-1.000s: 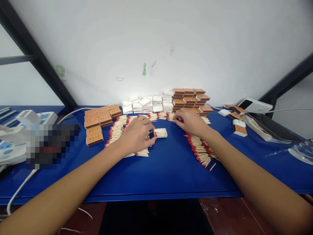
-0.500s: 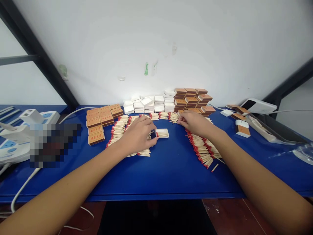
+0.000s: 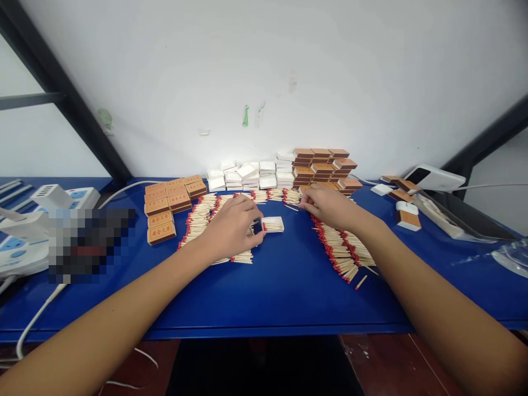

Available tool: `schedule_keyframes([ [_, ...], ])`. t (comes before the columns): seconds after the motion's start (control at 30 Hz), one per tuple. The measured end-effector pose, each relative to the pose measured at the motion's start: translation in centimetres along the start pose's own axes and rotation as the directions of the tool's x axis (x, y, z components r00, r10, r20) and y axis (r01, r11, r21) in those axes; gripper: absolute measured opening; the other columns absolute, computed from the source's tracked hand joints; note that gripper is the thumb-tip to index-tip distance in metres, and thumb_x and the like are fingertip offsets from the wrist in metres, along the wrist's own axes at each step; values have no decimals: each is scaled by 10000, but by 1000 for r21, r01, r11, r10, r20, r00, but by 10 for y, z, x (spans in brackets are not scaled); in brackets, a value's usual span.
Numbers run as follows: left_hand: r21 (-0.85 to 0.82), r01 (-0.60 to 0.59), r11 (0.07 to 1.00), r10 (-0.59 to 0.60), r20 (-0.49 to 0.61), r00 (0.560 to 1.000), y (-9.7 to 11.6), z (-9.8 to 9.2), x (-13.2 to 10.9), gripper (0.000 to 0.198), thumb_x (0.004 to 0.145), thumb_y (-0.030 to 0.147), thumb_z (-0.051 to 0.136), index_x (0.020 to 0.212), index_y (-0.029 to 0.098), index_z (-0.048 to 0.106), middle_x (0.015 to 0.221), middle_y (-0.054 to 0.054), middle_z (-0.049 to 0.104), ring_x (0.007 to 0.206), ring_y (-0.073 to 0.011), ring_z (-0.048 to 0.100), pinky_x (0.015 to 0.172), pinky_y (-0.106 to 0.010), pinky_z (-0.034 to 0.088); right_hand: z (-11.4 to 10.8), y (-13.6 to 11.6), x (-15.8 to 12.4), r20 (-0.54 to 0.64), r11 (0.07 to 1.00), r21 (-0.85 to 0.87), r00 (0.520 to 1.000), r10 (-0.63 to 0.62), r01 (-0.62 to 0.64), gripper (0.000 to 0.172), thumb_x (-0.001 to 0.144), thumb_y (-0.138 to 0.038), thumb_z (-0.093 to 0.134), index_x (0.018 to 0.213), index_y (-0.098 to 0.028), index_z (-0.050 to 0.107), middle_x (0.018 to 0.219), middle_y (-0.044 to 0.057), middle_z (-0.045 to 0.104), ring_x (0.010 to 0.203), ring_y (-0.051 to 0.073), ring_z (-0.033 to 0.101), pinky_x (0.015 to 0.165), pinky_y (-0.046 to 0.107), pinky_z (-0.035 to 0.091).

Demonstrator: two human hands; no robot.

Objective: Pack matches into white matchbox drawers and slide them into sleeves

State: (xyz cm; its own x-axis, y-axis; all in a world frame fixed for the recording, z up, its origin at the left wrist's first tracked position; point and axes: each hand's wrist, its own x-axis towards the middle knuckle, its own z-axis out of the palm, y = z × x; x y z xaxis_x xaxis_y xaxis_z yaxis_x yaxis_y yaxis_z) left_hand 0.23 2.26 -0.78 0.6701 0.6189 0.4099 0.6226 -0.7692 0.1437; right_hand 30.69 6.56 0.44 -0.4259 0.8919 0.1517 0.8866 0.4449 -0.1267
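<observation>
A small white matchbox tray (image 3: 278, 224) with a few red-tipped matches in it lies on the blue table. My left hand (image 3: 235, 225) grips the tray's left end between thumb and fingers. My right hand (image 3: 324, 203) is closed in a pinch at the upper end of the right-hand match pile (image 3: 336, 250); what is between its fingertips is too small to make out. Just left of those fingertips, a loose match (image 3: 291, 208) lies on the table. More matches (image 3: 200, 217) are spread under and beyond my left hand, partly covered by it.
Along the wall stand stacked white trays (image 3: 247, 173) and brown matchbox sleeves (image 3: 311, 168). Orange-brown matchboxes (image 3: 160, 217) sit at left, near a power strip (image 3: 82, 198). At right lie a white device (image 3: 437, 177) and several small boxes (image 3: 408, 220). One stray match (image 3: 361, 282) lies near my right forearm.
Both hands stay nearly in place. The loose match left of my right fingertips shows more plainly now. The view has shifted very slightly.
</observation>
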Motion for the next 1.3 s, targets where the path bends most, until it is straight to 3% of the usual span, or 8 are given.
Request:
schedule_keyframes([
  [0.43,6,-2,1000,2,3,1000,0,0,0,228,978,347,751,1091,154,794,1076,-119,766,1158,-331,652,1035,-511,555,16,-6,4,-38,1000,-23,999,11,-12,173,1038,-346,605,936,-212,644,1041,137,695,981,296,638,834,394,469],
  [0.67,6,5,1000,-5,6,1000,1,-1,0,237,977,339,755,1105,144,796,1087,-122,768,1170,-334,657,1046,-516,557,20,-1,7,-27,1000,13,1000,3,-3,160,1033,-282,604,892,-215,641,1039,136,686,962,290,637,819,384,458],
  [0.93,21,4,1000,-4,-6,1000,1,0,0,211,978,338,753,1079,157,792,1070,-114,764,1163,-329,654,1039,-507,548,9,-18,1,-100,971,219,992,-74,94,229,1055,-380,587,905,-218,648,951,101,681,886,257,614,787,367,445],
  [1.13,18,5,1000,-5,-8,1000,0,1,0,210,976,350,750,1080,172,788,1065,-107,761,1154,-325,649,1024,-501,542,6,-29,-2,-106,955,283,992,-65,92,199,1022,-364,619,898,-217,669,913,78,674,820,232,596,731,350,417],
  [1.3,4,-2,1000,2,-8,1000,-1,2,-1,228,979,348,746,1105,162,784,1070,-108,764,1157,-322,647,1037,-495,541,4,-45,-8,-90,919,346,981,-171,192,228,1054,-394,609,913,-225,669,874,54,651,815,222,588,757,352,435],
])
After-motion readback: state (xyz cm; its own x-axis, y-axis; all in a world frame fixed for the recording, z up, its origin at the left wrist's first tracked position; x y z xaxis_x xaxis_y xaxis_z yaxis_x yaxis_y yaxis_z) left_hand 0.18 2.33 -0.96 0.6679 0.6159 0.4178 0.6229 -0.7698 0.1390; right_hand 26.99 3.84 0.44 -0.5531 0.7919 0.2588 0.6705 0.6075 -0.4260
